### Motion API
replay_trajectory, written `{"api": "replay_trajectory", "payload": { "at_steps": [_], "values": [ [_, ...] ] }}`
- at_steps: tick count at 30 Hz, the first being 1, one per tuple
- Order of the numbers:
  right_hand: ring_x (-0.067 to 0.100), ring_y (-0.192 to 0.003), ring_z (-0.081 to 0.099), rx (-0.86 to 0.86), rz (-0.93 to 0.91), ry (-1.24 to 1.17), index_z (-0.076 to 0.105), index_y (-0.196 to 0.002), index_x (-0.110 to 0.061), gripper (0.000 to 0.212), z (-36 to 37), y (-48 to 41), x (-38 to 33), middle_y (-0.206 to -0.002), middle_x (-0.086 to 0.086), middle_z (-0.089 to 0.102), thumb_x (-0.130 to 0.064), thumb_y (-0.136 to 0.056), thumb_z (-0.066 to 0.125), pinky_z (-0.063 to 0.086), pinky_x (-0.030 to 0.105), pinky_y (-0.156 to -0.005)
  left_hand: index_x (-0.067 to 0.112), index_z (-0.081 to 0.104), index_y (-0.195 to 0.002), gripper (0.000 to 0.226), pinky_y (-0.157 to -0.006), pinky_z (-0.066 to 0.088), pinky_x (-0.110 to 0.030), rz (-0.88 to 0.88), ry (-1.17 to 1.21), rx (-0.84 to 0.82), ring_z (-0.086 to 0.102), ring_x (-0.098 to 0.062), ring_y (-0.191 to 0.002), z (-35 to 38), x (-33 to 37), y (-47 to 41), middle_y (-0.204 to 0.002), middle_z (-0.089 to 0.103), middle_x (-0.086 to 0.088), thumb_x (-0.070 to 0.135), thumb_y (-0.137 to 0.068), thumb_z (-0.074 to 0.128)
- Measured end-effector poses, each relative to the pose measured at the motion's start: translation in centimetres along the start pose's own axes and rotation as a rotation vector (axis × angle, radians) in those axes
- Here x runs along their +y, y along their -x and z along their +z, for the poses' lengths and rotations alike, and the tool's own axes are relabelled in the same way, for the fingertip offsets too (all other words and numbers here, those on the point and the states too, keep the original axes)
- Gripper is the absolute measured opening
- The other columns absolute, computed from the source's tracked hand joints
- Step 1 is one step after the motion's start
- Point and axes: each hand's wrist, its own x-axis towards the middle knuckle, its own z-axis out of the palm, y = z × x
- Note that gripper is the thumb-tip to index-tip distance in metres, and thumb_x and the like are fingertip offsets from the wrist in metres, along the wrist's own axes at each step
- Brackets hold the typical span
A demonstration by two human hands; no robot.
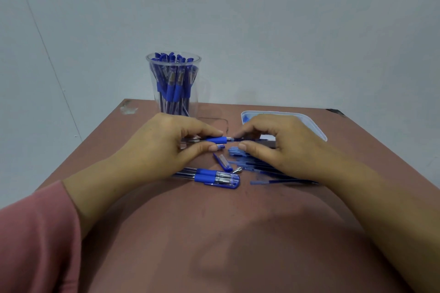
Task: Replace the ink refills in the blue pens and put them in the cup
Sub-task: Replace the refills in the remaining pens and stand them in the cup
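Nearest, mid-bench (214, 233), two capped clear blue pens (209, 177) lie beside loose thin blue ink refills (283, 182). Just beyond, the left hand (166, 143) pinches a clear pen barrel with blue rubber grip (215, 139); the right hand (281, 145) pinches a slim refill (239, 140) at its tip, light and probably bendy, best held close to the barrel. The clear plastic cup (173, 83), full of pens, stands at the far edge.

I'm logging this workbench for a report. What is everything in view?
Table: one, brown, under everything.
Cup: one, clear, back left.
Cup pens: many, blue, in the cup.
Tray: one, white, back right.
Pen: one, blue grip, between the hands.
Refill: one, blue, at the pen's open end.
Loose refills: several, blue, under the right hand.
Lying pens: two or three, blue, centre.
Cap: one, blue, centre.
Sleeve: pink, left arm.
Left hand: holds pen.
Right hand: pinches refill.
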Motion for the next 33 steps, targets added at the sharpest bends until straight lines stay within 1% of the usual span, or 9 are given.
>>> {"api": "replay_trajectory", "payload": {
  "at_steps": [2,6,11,13,16,20,23,27,33],
  "values": [
    [0.001,-0.094,0.06,0.004,0.003,0.002,0.065,-0.109,-0.038,0.024,-0.1,0.1,0.2,-0.096,-0.017,0.067,-0.034,-0.086,0.069,0.047,0.015,-0.083,0.033,0.072,-0.109,0.038,-0.07,0.042,-0.002,-0.012,0.014,0.004,0.059,0.018,-0.081,-0.1,0.0,0.0,-0.086,0.062,0.035,0.052,-0.079,0.058],
    [0.007,-0.088,0.062,0.083,0.051,-0.026,0.063,-0.095,-0.037,0.016,-0.7,0.4,1.3,-0.085,-0.018,0.064,-0.028,-0.085,0.071,0.05,0.028,-0.085,0.036,0.07,-0.109,0.034,-0.071,0.039,0.001,-0.03,0.013,0.026,0.056,0.022,-0.083,-0.2,-0.2,0.0,-0.079,0.056,0.046,0.047,-0.078,0.06],
    [0.006,-0.084,0.061,0.06,-0.007,-0.025,0.068,-0.097,-0.037,0.016,0.2,0.0,0.4,-0.082,-0.013,0.064,-0.024,-0.088,0.068,0.044,0.012,-0.078,0.034,0.072,-0.108,0.04,-0.072,0.051,-0.013,-0.032,0.039,0.012,0.062,0.012,-0.085,-0.1,0.0,0.0,-0.087,0.064,0.035,0.054,-0.077,0.057],
    [0.005,-0.086,0.061,0.06,-0.014,-0.035,0.065,-0.102,-0.042,0.02,0.4,0.0,0.1,-0.084,-0.013,0.064,-0.027,-0.088,0.067,0.044,0.012,-0.08,0.035,0.071,-0.107,0.038,-0.073,0.052,-0.014,-0.037,0.055,0.011,0.063,0.012,-0.084,-0.1,-0.1,0.0,-0.085,0.064,0.036,0.053,-0.077,0.058],
    [0.003,-0.086,0.062,0.122,0.026,-0.077,0.063,-0.091,-0.04,0.014,0.2,0.0,0.3,-0.082,-0.017,0.066,-0.029,-0.086,0.069,0.046,0.019,-0.082,0.04,0.069,-0.106,0.036,-0.072,0.048,-0.008,-0.044,0.054,0.019,0.061,0.015,-0.084,-0.2,-0.1,-0.1,-0.084,0.059,0.045,0.053,-0.075,0.057],
    [0.006,-0.085,0.062,0.099,0.019,-0.076,0.068,-0.09,-0.031,0.006,0.5,-0.1,0.3,-0.083,-0.018,0.066,-0.028,-0.086,0.07,0.047,0.021,-0.08,0.04,0.07,-0.106,0.036,-0.072,0.051,-0.011,-0.022,0.054,0.007,0.062,0.013,-0.084,-0.1,0.1,-0.1,-0.085,0.062,0.042,0.056,-0.076,0.057],
    [0.005,-0.089,0.06,0.085,0.071,-0.083,0.066,-0.094,-0.038,0.013,0.3,0.0,0.6,-0.086,-0.017,0.064,-0.034,-0.083,0.071,0.048,0.022,-0.083,0.046,0.067,-0.105,0.027,-0.071,0.047,-0.007,-0.032,0.014,0.01,0.061,0.014,-0.083,-0.4,-0.3,-0.1,-0.081,0.061,0.041,0.047,-0.079,0.062],
    [0.002,-0.094,0.054,-0.106,0.115,0.048,0.063,-0.091,-0.047,0.018,-0.3,0.4,0.9,-0.093,-0.016,0.058,-0.04,-0.079,0.074,0.044,0.024,-0.085,0.039,0.07,-0.108,0.028,-0.068,0.042,-0.003,-0.035,-0.068,0.046,0.06,0.013,-0.081,-0.6,-0.9,-0.1,-0.084,0.059,0.038,0.03,-0.082,0.073],
    [0.004,-0.093,0.041,-0.273,0.126,0.173,0.07,-0.102,-0.042,0.022,0.4,0.2,0.4,-0.09,-0.013,0.046,-0.047,-0.08,0.071,0.041,0.027,-0.084,0.037,0.07,-0.109,0.029,-0.07,0.042,-0.003,-0.027,-0.077,0.035,0.058,0.016,-0.081,-0.4,-0.9,-0.1,-0.083,0.057,0.04,0.027,-0.082,0.074]
  ]
}}
